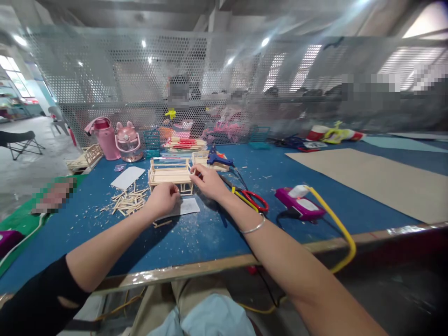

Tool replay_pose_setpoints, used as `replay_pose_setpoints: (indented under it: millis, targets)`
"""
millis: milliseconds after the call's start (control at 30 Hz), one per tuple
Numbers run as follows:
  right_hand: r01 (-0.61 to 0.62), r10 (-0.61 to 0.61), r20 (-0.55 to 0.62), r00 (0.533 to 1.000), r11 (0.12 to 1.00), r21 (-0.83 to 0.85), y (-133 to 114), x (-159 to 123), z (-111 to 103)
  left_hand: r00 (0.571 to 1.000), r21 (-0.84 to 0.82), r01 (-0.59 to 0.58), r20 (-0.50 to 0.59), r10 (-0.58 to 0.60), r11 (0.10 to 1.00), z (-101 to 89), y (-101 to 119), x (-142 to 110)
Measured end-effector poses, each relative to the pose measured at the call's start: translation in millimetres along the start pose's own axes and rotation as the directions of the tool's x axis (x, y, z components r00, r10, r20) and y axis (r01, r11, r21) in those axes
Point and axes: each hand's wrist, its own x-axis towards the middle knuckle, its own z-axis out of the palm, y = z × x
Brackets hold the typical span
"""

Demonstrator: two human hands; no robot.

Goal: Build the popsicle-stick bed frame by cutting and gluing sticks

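A small wooden stick frame (171, 175), railed like a miniature bed or bench, stands upright on the blue tabletop. My right hand (210, 182) has thumb and fingers closed on its right end. In front of the frame, my left hand (163, 201) is pinched shut near its lower front; whatever is between those fingertips is hidden or too small to make out. Under and beside the left hand lies a white paper (189, 206). To the left spreads a loose pile of short wooden sticks (129, 201).
Behind the right hand rests a blue glue gun (220, 159). Pliers with red handles (257, 200) lie right of the right forearm. Farther right are a purple power socket (304, 205) with a yellow cable (336, 221) and brown cardboard (378, 179). A pink bottle (105, 140) stands back left.
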Motion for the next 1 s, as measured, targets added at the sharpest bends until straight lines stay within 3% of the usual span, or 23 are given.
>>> replay_pose_setpoints:
  millis: [200, 467, 1000]
  targets:
    - [0.016, -0.016, -0.012, 1.000, 1.000, 0.011, -4.3, -0.9, 0.6, 0.991, 0.028, 0.035, -0.127, -0.031, 0.999, 12.0, -10.7, 1.9]
    - [0.003, -0.003, -0.016, 1.000, 1.000, 0.012, -8.1, -0.7, 0.3, 0.970, 0.020, 0.074, -0.235, -0.067, 0.997, 21.0, -8.6, 0.7]
    - [0.016, -0.016, 0.005, 1.000, 1.000, -0.005, -11.8, -1.8, 3.5, 0.966, -0.055, 0.093, -0.236, -0.104, 0.994, 18.4, -14.5, 2.9]
